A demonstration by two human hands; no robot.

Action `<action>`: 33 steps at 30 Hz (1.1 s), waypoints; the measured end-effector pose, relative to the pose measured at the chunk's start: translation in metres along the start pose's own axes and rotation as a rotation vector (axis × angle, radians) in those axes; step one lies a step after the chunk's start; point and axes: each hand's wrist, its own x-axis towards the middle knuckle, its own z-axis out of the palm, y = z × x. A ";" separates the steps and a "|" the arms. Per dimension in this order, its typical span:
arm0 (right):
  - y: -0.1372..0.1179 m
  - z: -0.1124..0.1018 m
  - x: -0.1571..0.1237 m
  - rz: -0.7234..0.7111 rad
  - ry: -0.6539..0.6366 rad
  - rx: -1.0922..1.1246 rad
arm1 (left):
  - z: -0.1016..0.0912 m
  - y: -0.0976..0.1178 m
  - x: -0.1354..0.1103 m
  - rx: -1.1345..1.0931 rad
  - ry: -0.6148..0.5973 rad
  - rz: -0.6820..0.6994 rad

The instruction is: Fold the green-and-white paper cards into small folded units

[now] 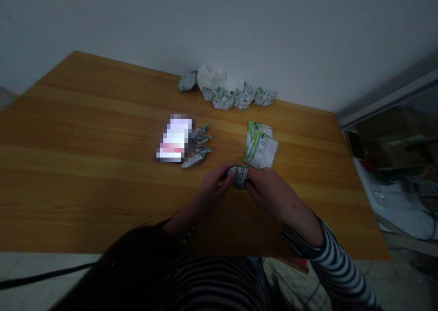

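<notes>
Near the front of the wooden table (112, 187), a folded piece of green-and-white printed paper (240, 177) is held between my two hands. My left hand (215, 183) grips its left side, thumb on top. Fingers of my right hand (263, 183) are closed at its right edge; their tips are partly hidden. Just beyond my right hand lies a small stack of flat printed cards (263, 147), green and white. To the left, several folded paper pieces (198, 158) lie in a column beside a phone (175, 138) with a bright, blurred screen.
Along the wall at the back stand several folded printed pieces (223, 98) and crumpled white tissue (209, 78). A grey folded piece (188, 81) sits at their left end. On the right, beyond the table edge, is a cluttered shelf (404, 206).
</notes>
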 end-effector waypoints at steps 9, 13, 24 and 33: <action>-0.002 -0.001 0.000 0.001 0.019 -0.069 | 0.001 0.001 0.000 -0.026 0.009 0.003; -0.005 -0.003 0.001 0.029 -0.012 -0.110 | 0.001 0.002 0.001 -0.028 0.010 -0.014; -0.006 -0.003 0.001 0.004 0.015 -0.104 | 0.001 0.001 0.000 -0.044 0.025 -0.021; -0.006 -0.002 0.001 0.003 0.015 -0.097 | 0.002 -0.001 -0.001 -0.048 0.014 -0.011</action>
